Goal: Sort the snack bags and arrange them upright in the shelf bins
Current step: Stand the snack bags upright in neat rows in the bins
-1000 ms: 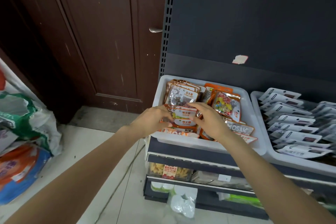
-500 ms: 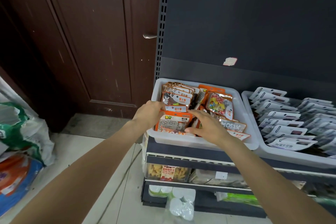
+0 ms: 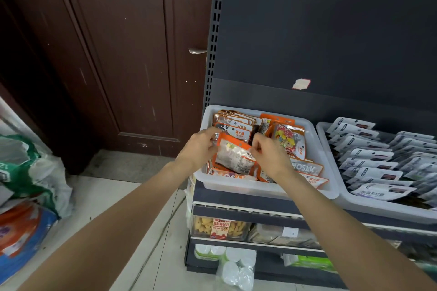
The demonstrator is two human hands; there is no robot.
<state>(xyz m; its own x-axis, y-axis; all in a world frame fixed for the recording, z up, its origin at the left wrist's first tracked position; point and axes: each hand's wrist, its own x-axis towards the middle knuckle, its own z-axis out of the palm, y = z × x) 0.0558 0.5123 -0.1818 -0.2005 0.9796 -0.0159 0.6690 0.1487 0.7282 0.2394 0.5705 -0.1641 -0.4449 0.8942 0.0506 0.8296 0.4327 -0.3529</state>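
Note:
A white shelf bin holds several orange-edged snack bags. An orange snack bag with a clear window stands tilted at the front left of the bin. My left hand pinches its upper left corner. My right hand pinches its right edge. Behind it more orange bags stand in a row against the back wall. A bag with colourful candy leans on the right side. MOSAK-labelled bags lie flat at the front right.
A second white bin on the right holds several white and grey pouches. Lower shelves carry packaged snacks. A brown door and sacks stand at the left. Plastic-wrapped white rolls lie on the floor.
Both hands have lifted from the bin's front stack and now hold one windowed orange bag tilted up. The camera has tipped slightly.

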